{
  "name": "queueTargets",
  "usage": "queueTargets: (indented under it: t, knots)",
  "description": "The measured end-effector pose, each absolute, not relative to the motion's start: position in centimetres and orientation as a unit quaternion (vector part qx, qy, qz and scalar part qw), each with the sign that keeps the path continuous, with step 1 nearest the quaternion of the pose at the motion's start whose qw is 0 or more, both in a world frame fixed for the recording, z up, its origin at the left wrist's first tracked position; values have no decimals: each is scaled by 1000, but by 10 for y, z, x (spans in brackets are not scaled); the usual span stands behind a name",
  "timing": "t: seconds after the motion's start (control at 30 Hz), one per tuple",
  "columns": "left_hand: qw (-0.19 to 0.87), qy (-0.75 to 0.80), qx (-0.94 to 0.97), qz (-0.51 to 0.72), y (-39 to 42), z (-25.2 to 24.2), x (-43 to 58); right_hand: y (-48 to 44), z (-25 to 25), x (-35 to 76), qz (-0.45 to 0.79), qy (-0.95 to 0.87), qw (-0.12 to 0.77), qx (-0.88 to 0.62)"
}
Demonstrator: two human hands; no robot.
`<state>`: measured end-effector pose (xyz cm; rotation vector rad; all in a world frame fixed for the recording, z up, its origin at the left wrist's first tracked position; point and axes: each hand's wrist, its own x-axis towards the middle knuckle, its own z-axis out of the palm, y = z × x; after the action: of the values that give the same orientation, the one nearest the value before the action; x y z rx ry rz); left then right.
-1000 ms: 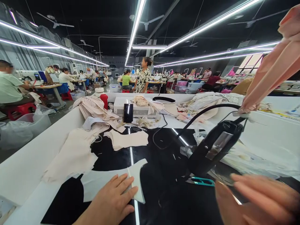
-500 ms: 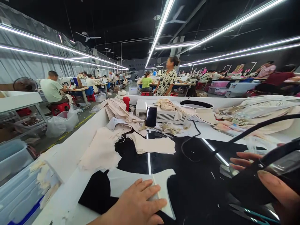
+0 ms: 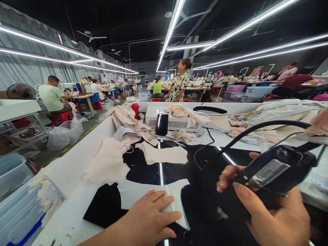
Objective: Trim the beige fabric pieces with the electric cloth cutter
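My left hand (image 3: 150,217) lies flat with fingers spread on a white, curved cut piece (image 3: 137,198), pressing near a raised fold that runs across it. Under its left side shows a black piece (image 3: 104,206). My right hand (image 3: 271,212) is wrapped round a black corded iron (image 3: 282,167), held above the dark glossy tabletop (image 3: 205,218) to the right of the white piece. The iron's underside is hidden. Part of what looks like a hand (image 3: 320,123), blurred, shows near the cord at the right edge; whose it is I cannot tell.
A stack of cream pieces (image 3: 161,153) and a larger cream pile (image 3: 106,160) lie beyond my left hand. A phone (image 3: 162,124) leans on a white vented box (image 3: 151,118). The black cord (image 3: 261,128) arches across the right. Several people sit at sewing tables behind.
My right hand has brought the iron leftward, closer to the white piece. My left hand stays on the piece. The whole view has shifted slightly.
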<state>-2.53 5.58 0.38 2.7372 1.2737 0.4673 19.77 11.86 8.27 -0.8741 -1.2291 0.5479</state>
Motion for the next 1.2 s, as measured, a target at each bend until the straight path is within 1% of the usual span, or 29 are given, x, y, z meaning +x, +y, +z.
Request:
queueTargets:
  t: [0.07, 0.13, 0.43, 0.67, 0.97, 1.2]
  knots:
    - [69, 418, 895, 141, 56, 6, -26, 115, 79, 196, 316, -575, 675, -337]
    - [83, 418, 892, 149, 55, 7, -29, 111, 74, 192, 359, -575, 679, -283]
    - [83, 390, 891, 215, 52, 13, -26, 89, 63, 172, 441, -549, 685, -188]
    - [48, 362, 908, 205, 63, 14, -2, 85, 60, 166, 449, -549, 683, -174]
    - [139, 378, 880, 252, 65, 7, -4, 85, 57, 162, 437, -546, 690, -186]
    - [160, 377, 872, 267, 66, 7, -4, 89, 57, 157, 438, -547, 689, -187]
